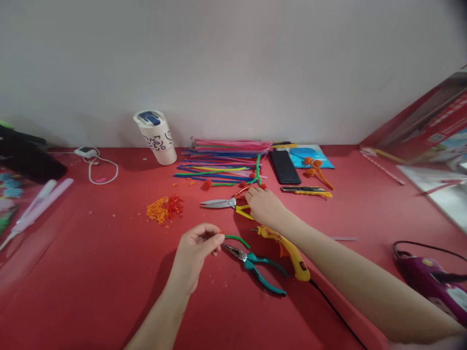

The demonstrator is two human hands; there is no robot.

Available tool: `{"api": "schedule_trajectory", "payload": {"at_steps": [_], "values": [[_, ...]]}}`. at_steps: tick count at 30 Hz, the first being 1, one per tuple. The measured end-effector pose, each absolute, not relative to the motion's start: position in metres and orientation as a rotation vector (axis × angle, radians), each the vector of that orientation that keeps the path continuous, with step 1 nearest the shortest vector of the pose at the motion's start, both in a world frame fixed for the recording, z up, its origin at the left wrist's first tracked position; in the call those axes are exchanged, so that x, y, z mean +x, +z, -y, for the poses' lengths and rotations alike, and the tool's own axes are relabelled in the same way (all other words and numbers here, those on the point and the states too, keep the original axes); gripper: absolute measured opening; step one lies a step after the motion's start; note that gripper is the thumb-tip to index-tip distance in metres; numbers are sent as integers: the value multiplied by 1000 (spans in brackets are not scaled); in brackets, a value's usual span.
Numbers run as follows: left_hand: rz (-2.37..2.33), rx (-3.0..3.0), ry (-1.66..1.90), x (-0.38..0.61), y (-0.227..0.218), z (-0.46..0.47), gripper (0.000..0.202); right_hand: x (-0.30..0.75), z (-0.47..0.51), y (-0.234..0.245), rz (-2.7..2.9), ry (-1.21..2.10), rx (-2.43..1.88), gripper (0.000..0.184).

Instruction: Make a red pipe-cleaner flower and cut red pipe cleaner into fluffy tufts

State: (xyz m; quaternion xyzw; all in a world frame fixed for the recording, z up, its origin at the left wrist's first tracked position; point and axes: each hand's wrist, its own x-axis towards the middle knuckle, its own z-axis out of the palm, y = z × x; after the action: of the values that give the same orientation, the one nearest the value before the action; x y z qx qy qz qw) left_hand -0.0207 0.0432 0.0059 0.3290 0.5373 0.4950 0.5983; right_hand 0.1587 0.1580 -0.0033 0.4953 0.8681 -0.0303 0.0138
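My left hand (pixel 200 245) pinches the red tip of a short green pipe cleaner (pixel 238 237), whose free end points right. Its fingertips sit just above the jaws of the teal-handled needle-nose pliers (pixel 251 265). My right hand (pixel 265 205) is closed over the handles of the scissors (pixel 219 203); its fingertips are partly hidden. The scissors lie with their blades pointing left. Beyond that hand are small red pompom flowers (pixel 207 184) on green stems. A yellow glue gun (pixel 286 248) lies below my right forearm.
Orange and red clippings (pixel 158 210) form a pile at left. Pipe cleaners (pixel 226 158) lie along the wall beside a white tumbler (pixel 156 138). A black phone (pixel 285 167), box cutter (pixel 301 189) and orange flower stem (pixel 323 175) lie right. The glue gun's cord (pixel 337 313) runs frontward.
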Motion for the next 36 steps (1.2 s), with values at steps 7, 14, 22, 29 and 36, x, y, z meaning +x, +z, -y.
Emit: {"api": "schedule_trajectory", "payload": {"at_steps": [7,14,22,29,36], "values": [[-1258,688,1280,-24,8,-43,6,158,-162,8,-2644,-143,1557,32],[-1138,560,1363,-17,19,-34,5,190,-114,32,-2616,-613,1720,20],[-988,369,1319,-7,24,-22,4,197,-15,27,-2626,-1254,1851,25],[-1006,387,1378,-6,29,-20,4,190,-3,14,-2838,-616,1587,23],[-986,381,1357,-6,29,-20,2,186,-1,9,-2935,-510,1531,20]]}}
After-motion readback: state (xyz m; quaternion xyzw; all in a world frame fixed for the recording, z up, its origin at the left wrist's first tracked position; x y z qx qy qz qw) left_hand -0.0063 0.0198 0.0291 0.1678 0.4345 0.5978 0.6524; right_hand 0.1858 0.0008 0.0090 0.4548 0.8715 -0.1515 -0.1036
